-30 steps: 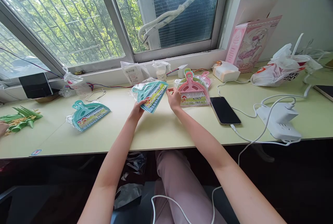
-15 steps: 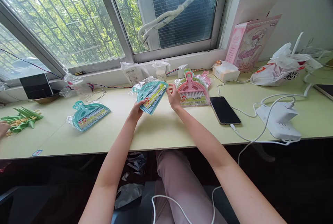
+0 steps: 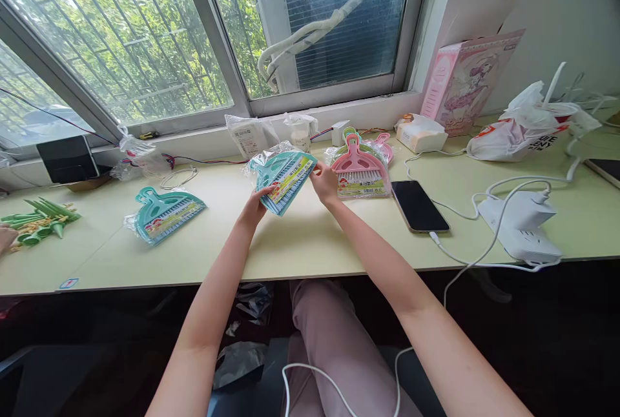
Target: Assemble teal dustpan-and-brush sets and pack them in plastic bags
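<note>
My left hand [image 3: 252,205] grips the near corner of a teal mini dustpan-and-brush set [image 3: 281,177] wrapped in clear plastic, held just above the pale green desk [image 3: 300,243]. My right hand [image 3: 323,182] pinches the pack's right corner. Right beside that hand lies a pink dustpan set [image 3: 359,172] in plastic, on top of other sets. A second teal set [image 3: 162,213] lies flat on the desk to the left.
A black phone [image 3: 418,205] on a white cable lies right of the pink set, with a white power strip [image 3: 523,226] beyond. A tissue box [image 3: 420,133], pink carton [image 3: 467,78] and plastic bag [image 3: 526,123] stand at the back right. Green cones [image 3: 39,220] and another person's hand [image 3: 6,236] are far left.
The teal pack has shifted slightly right and tilted a little, and my right hand has closed in on its right corner. My left hand has stayed in place.
</note>
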Available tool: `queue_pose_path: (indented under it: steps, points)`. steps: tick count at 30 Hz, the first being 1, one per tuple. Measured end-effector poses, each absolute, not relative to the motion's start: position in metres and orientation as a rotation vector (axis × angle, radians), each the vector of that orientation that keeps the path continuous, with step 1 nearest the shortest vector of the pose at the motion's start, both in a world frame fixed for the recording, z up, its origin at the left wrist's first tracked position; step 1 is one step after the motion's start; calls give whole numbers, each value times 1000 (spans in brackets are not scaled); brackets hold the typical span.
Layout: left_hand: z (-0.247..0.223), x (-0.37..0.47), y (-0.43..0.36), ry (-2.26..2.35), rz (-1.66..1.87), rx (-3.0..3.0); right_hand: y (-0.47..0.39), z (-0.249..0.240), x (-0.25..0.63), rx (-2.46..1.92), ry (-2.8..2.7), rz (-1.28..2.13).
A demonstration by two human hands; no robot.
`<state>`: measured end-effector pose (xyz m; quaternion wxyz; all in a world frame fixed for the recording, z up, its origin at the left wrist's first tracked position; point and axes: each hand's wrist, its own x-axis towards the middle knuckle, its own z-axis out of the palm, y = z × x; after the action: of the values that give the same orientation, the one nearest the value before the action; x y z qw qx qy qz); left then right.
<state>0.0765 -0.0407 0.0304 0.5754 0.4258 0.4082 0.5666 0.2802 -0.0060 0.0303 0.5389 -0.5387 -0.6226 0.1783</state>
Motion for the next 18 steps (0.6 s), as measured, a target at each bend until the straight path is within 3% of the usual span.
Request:
queue_pose_path:
  steps: [18]
  points:
    - [33,73,-41,926,1369,1001,-13,26,264,-1234,-1550,386]
